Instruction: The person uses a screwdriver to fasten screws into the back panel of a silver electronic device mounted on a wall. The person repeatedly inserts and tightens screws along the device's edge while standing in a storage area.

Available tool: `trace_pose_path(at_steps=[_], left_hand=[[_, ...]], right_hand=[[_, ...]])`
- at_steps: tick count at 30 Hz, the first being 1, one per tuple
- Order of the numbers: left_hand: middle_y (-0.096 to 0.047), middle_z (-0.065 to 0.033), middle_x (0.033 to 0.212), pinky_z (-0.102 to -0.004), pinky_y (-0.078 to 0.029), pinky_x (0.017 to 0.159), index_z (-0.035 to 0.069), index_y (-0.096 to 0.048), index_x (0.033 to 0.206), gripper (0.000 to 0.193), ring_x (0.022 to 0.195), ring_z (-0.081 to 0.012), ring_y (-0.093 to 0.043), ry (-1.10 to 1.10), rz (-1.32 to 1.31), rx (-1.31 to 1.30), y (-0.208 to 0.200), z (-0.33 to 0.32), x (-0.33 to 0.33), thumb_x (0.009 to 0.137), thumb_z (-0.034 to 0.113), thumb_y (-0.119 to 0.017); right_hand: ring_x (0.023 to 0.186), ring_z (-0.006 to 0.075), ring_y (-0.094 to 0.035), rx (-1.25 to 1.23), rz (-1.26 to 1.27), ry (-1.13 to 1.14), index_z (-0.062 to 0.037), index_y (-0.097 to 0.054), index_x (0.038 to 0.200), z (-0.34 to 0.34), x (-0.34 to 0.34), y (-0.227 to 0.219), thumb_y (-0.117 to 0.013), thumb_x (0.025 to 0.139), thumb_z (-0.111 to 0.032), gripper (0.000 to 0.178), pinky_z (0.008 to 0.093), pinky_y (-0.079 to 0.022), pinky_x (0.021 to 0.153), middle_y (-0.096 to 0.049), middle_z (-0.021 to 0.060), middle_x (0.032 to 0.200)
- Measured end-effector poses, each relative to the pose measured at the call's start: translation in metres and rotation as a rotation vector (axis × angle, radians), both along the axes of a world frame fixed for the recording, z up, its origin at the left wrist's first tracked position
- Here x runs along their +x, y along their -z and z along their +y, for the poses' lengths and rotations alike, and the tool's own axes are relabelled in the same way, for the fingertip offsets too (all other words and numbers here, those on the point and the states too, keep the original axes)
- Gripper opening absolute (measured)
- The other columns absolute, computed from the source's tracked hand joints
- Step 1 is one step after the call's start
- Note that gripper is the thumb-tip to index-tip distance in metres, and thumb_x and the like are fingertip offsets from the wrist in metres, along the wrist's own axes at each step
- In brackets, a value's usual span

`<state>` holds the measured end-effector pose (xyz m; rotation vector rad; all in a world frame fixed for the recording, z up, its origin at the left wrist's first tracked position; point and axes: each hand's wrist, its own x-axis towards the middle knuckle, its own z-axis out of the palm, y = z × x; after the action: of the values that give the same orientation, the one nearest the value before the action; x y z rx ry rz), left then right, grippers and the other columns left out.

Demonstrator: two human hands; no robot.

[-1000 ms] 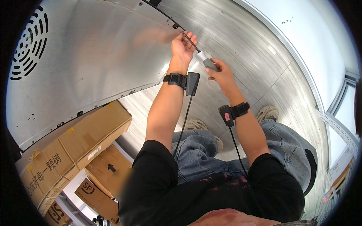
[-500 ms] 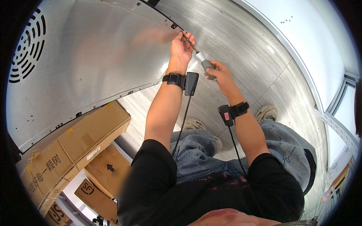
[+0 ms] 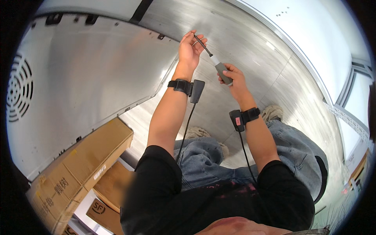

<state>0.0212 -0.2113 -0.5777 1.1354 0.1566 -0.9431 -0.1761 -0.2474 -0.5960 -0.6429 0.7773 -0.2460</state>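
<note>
The person's right hand (image 3: 232, 77) is wrapped around the grey handle (image 3: 224, 73) of a screwdriver (image 3: 214, 60), whose dark shaft (image 3: 203, 46) slants away and leftward to the left hand (image 3: 189, 55). That one is palm-up, loosely curled beside the tip (whether it pinches it, one cannot tell). The tool is above the pale floor (image 3: 258, 58), right of the large metal panel (image 3: 98, 74)

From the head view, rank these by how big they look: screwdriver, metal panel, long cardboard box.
Largest to smallest:
1. Metal panel
2. Long cardboard box
3. Screwdriver
No two look alike in size.
</note>
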Motion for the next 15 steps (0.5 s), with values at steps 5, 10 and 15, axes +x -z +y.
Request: trace_pose_path(at_steps=[5,10,15], left_hand=[[-0.06,-0.0083,0.094,-0.0328,-0.049,0.078,0.004,-0.053,0.112,0.023,0.09,-0.0206,-0.059,0.265,-0.05,-0.007,0.0,-0.047,-0.01,0.094,0.017,-0.049],[-0.057,-0.0031,0.087,-0.0281,-0.045,0.075,0.001,-0.057,0.105,0.019,0.08,-0.014,-0.054,0.454,-0.052,-0.082,0.002,-0.121,-0.03,0.09,0.013,-0.053],[-0.058,-0.0008,0.084,-0.0253,-0.042,0.072,0.002,-0.067,0.099,0.02,0.078,-0.0105,-0.052,0.571,-0.457,0.038,0.008,-0.2,-0.065,0.087,0.017,-0.062]], right_hand=[[0.069,0.0163,-0.057,0.011,-0.019,0.158,0.0041,-0.057,0.109,-0.028,-0.032,-0.003,-0.052,0.083,-0.013,0.032,0.03,-0.046,0.065,-0.061,0.0106,0.083],[0.068,0.0173,-0.055,-0.025,-0.034,0.311,0.006,-0.056,0.108,-0.062,-0.071,-0.008,-0.049,0.081,-0.014,0.034,0.0312,-0.045,0.064,-0.061,0.012,0.082],[0.067,0.0172,-0.055,-0.023,-0.011,0.507,0.0058,-0.056,0.107,-0.081,-0.115,-0.002,-0.049,0.08,-0.015,0.035,0.0307,-0.045,0.064,-0.061,0.0121,0.081]])
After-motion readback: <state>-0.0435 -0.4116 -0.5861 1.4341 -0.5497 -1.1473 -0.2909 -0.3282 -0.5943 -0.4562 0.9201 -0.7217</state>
